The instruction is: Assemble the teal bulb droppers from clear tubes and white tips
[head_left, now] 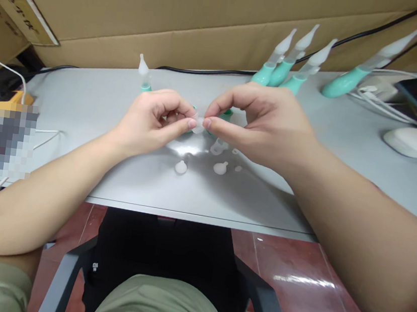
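A small translucent white piece [198,125] is pinched between the fingertips of both hands above the desk. My left hand [155,119] closes thumb and fingers on its left side. On its right side, thumb and index finger of my right hand [264,122] press together. The piece's exact shape is hard to make out. Below the hands lie a round white tabbed cap [180,167], another tabbed cap [220,168], a clear cup-like part [217,147] and a tiny white disc [238,168]. A green part [228,113] is partly hidden behind my right fingers.
Teal-bulbed nasal aspirators with white tips, including one at the far right [344,84] and one behind my left hand [146,87], stand along the desk's back. A white mouse-shaped object [415,142] sits right. Cardboard [210,19] walls the back; black cable [207,72] runs along it.
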Available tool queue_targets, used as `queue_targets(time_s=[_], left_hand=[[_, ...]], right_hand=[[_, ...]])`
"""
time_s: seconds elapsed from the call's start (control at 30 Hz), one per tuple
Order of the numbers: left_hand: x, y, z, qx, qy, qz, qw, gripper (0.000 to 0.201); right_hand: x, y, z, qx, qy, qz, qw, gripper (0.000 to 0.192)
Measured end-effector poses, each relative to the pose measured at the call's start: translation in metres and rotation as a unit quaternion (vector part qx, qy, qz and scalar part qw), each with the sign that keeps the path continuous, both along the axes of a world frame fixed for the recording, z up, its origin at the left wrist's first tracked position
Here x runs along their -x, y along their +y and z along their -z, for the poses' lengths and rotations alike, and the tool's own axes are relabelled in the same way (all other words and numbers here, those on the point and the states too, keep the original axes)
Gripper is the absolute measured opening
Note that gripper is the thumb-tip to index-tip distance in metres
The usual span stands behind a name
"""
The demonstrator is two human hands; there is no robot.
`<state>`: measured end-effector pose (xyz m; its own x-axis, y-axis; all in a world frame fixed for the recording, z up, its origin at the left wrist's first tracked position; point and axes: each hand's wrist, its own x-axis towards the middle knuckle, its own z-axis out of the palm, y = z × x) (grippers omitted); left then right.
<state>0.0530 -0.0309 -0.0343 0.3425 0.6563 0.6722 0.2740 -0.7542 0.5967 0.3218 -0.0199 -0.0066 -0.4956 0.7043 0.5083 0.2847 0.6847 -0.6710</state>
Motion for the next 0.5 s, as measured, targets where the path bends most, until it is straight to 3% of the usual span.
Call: queue_targets(time_s=[0.17, 0.33, 0.5], left_hand=[[-0.002, -0.002, 0.001, 0.025, 0.017, -0.019, 0.999, 0.021], [-0.005, -0.008, -0.001, 0.035, 0.011, -0.008, 0.999, 0.020], [-0.006, -0.011, -0.002, 0.008, 0.002, -0.008, 1.000, 0.016]], right_hand=[[0.000, -0.001, 0.001, 0.017, 0.002, 0.004, 1.000, 0.024], [-0.004, 0.005, 0.006, -0.021, -0.026, -0.015, 0.999, 0.023], [-0.004, 0.006, 0.007, -0.014, -0.014, -0.017, 1.000, 0.036]])
